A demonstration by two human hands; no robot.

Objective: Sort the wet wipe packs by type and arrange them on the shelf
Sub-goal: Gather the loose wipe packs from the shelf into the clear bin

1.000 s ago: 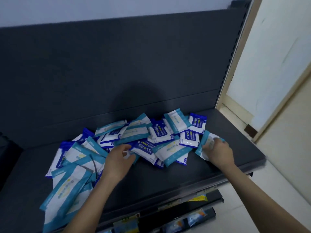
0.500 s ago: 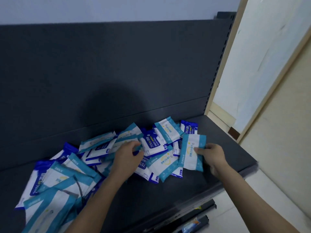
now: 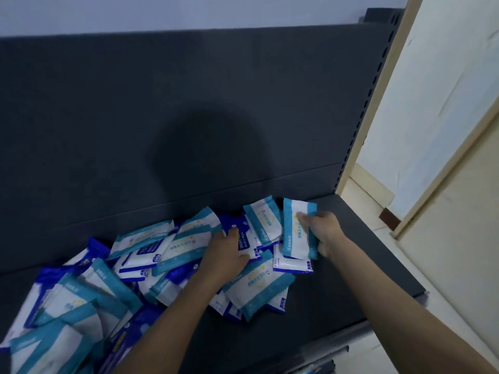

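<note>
A loose heap of wet wipe packs (image 3: 172,255) covers the dark shelf (image 3: 359,255) from its left end to the middle. Some packs are white with teal edges, others white with dark blue edges. My right hand (image 3: 322,233) grips one teal-edged pack (image 3: 295,230) and holds it upright at the heap's right side. My left hand (image 3: 225,255) lies on the middle of the heap, its fingers on a dark blue pack (image 3: 236,232); whether it grips that pack I cannot tell.
The shelf's dark back panel (image 3: 189,117) rises behind the heap. Its right upright (image 3: 370,109) stands against a cream door frame (image 3: 383,98). Bare shelf lies right of the heap. A lower shelf edge (image 3: 324,357) shows below.
My right hand lifted the teal-edged pack off the heap's right edge and turned it upright. My left hand slid further back over the heap. The view swung left.
</note>
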